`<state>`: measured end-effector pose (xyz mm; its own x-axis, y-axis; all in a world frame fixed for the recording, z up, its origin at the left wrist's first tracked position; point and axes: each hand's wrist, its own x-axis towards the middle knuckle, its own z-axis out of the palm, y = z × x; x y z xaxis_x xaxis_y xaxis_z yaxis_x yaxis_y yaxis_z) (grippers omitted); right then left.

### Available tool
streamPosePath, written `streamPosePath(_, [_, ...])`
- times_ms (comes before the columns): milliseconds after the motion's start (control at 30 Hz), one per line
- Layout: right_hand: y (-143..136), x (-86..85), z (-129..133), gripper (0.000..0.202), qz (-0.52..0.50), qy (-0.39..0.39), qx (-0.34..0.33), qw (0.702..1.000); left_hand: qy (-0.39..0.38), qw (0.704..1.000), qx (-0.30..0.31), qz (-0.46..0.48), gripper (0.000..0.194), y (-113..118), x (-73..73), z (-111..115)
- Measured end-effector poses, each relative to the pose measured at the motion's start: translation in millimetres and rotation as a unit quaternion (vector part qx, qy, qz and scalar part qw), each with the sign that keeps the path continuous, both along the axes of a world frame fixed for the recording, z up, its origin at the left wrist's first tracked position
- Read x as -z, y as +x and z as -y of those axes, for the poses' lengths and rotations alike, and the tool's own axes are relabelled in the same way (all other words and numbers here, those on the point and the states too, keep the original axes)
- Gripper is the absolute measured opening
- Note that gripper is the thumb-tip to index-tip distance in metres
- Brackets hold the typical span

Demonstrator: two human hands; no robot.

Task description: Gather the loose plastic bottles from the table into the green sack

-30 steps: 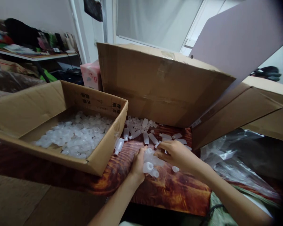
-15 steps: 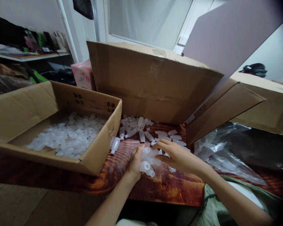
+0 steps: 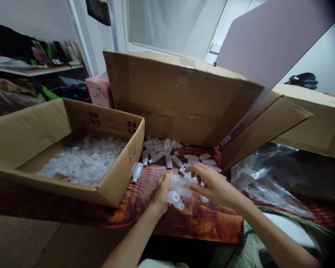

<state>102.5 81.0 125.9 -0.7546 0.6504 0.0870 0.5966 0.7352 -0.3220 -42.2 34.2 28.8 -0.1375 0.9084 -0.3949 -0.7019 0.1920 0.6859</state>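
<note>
Several translucent plastic bottles [image 3: 174,197] are bunched in my left hand [image 3: 162,192], above the front part of the dark red wooden table [image 3: 203,223]. My right hand [image 3: 208,182] is just to their right, fingers apart and curved, its fingertips close to the bunch; whether they touch it I cannot tell. Behind my hands, loose bottles [image 3: 169,160] lie spread on the table, with a heap of small translucent pieces [image 3: 156,143] further back.
An open cardboard box [image 3: 108,195] at the left holds many translucent pieces. A large carton [image 3: 184,96] stands across the back. Clear plastic film [image 3: 262,178] and another carton [image 3: 318,123] are at the right. A green sack [image 3: 254,245] is at the lower right.
My right hand has drawn slightly back from the bunch and its fingers have spread. My left hand still holds the bottles in nearly the same place.
</note>
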Motion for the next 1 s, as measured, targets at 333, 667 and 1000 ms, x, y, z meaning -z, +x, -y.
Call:
streamPosePath(333, [0.8, 10.9, 2.9, 0.02, -0.003, -0.013, 0.014, 1.0, -0.003, 1.0, 0.0, -0.007, 0.038, 0.6, 1.7, 0.7])
streamPosePath(667, [-22.1, 33.2, 17.2, 0.036, -0.005, -0.025, 0.159, 0.987, 0.031, 0.997, -0.038, -0.057, 0.033, 1.4, 8.0, 2.8])
streamPosePath(1000, [46.1, 38.0, 3.6, 0.023, 0.004, -0.022, 0.085, 0.996, 0.034, 0.997, -0.026, -0.067, 0.041, 2.8, 11.1, 2.6])
